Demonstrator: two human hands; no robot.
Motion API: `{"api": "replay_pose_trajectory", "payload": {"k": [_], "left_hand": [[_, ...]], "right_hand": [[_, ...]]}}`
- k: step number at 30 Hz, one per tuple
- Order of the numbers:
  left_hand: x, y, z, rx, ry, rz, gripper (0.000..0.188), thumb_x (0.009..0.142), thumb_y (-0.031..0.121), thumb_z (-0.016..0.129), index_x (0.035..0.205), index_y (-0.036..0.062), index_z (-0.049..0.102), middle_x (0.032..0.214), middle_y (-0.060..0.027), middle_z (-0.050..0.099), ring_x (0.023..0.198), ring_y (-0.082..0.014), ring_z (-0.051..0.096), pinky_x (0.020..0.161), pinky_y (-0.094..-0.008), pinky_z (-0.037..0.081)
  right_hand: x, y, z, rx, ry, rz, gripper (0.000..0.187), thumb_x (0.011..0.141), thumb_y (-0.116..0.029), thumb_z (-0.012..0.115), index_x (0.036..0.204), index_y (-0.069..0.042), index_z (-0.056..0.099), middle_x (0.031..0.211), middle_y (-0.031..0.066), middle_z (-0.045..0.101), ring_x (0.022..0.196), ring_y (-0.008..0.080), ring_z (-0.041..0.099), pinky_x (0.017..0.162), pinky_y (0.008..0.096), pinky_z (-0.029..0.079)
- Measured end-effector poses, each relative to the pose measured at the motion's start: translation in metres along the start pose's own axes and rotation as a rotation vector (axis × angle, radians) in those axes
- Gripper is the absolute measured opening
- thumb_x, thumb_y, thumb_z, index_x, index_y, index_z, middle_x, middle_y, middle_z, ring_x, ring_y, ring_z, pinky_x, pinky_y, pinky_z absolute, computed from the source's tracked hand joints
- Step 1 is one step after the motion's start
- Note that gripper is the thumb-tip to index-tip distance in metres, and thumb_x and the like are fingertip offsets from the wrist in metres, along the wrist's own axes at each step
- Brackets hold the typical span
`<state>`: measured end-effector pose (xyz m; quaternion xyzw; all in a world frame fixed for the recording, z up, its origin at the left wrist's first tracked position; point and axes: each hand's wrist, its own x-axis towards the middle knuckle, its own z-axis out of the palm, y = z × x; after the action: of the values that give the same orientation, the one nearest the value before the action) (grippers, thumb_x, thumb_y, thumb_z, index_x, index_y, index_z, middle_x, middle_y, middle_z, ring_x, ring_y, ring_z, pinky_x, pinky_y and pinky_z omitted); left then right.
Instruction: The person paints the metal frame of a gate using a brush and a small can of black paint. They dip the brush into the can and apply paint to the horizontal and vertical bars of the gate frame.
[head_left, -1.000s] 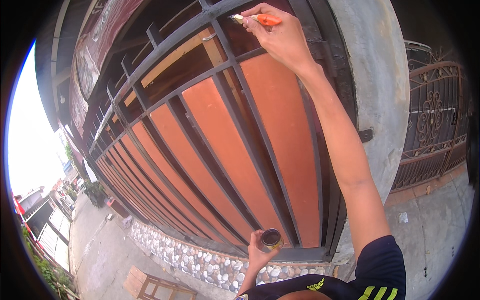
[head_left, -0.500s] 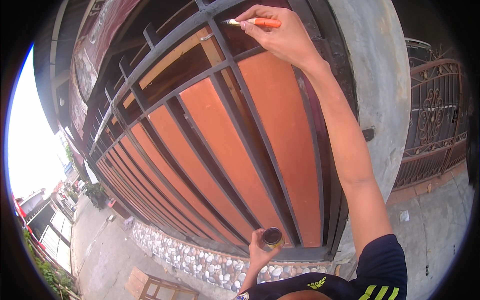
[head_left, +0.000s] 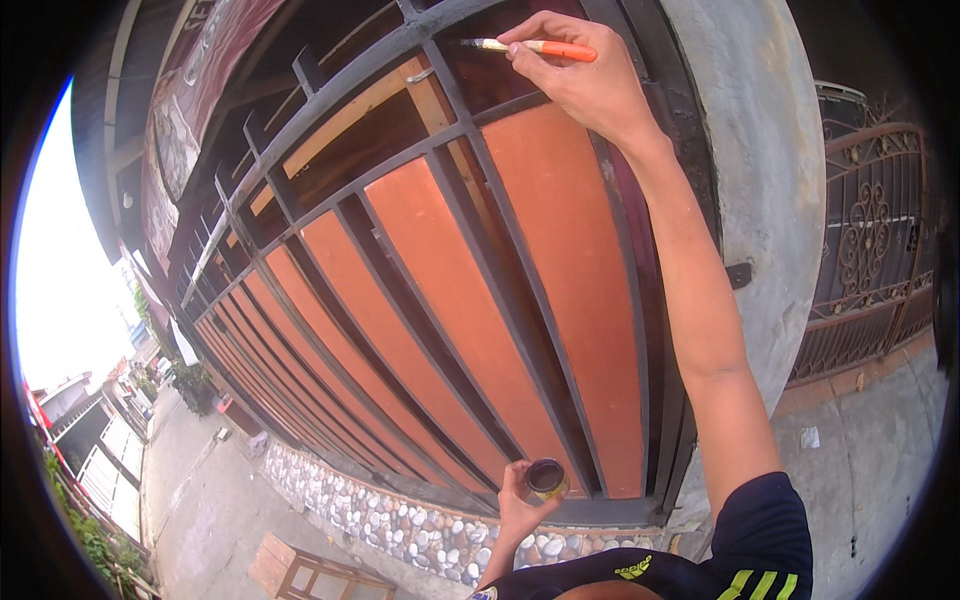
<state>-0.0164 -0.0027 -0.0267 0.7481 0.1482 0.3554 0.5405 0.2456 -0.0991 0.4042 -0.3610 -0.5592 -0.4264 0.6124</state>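
Observation:
My right hand (head_left: 585, 80) is raised high at the top of the view and closed round a small paintbrush (head_left: 565, 49) with an orange and cream handle. The bristle end points left, close to an upright bar of the dark grey metal fence (head_left: 462, 128); I cannot tell whether it touches. Low down, my left hand (head_left: 520, 508) grips a small round paint can (head_left: 546, 477). Its top is open, and the inside looks dark. Orange panels (head_left: 565, 250) stand behind the fence bars.
A grey concrete pillar (head_left: 765, 180) rises right of the fence, with an ornate brown gate (head_left: 865, 240) beyond it. A pebble-faced ledge (head_left: 400, 527) runs below the fence. On the pavement at lower left stands a wooden stool or bench (head_left: 315, 572). Pointed bar tops line the upper rail.
My right hand and the brush have shifted a little to the right, away from the upright bar. My left hand holds the can in nearly the same place.

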Motion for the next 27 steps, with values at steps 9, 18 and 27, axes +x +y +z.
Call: {"api": "replay_pose_trajectory", "payload": {"k": [9,18,27], "left_hand": [[-0.001,0.001,0.001,-0.002,0.014,0.001,0.066,0.069,0.008,0.085,0.117,0.0015,0.041,0.113,-0.0122,0.058,0.111,-0.0186,0.059,0.099,-0.0328,0.047],[-0.002,0.001,0.001,0.028,0.002,0.009,0.066,0.069,0.008,0.085,0.118,0.001,0.041,0.115,-0.0133,0.059,0.112,-0.0189,0.06,0.099,-0.0332,0.047],[-0.004,0.0,0.002,0.019,0.007,0.012,0.065,0.07,0.009,0.085,0.117,0.001,0.041,0.115,-0.0133,0.058,0.113,-0.0191,0.059,0.099,-0.033,0.048]], "right_hand": [[-0.006,-0.002,0.006,0.048,0.092,0.046,0.014,0.092,-0.015,0.066,0.101,-0.007,0.072,0.084,0.0031,0.072,0.081,0.0078,0.068,0.073,0.0222,0.052],[-0.01,-0.01,0.015,0.193,0.016,0.038,0.013,0.093,-0.01,0.065,0.105,-0.004,0.07,0.089,0.0028,0.072,0.087,0.0074,0.068,0.079,0.0215,0.053],[-0.016,-0.009,0.023,0.201,0.114,-0.017,0.013,0.09,-0.011,0.066,0.099,-0.002,0.068,0.079,0.0059,0.072,0.074,0.0097,0.069,0.067,0.0234,0.053]]}}
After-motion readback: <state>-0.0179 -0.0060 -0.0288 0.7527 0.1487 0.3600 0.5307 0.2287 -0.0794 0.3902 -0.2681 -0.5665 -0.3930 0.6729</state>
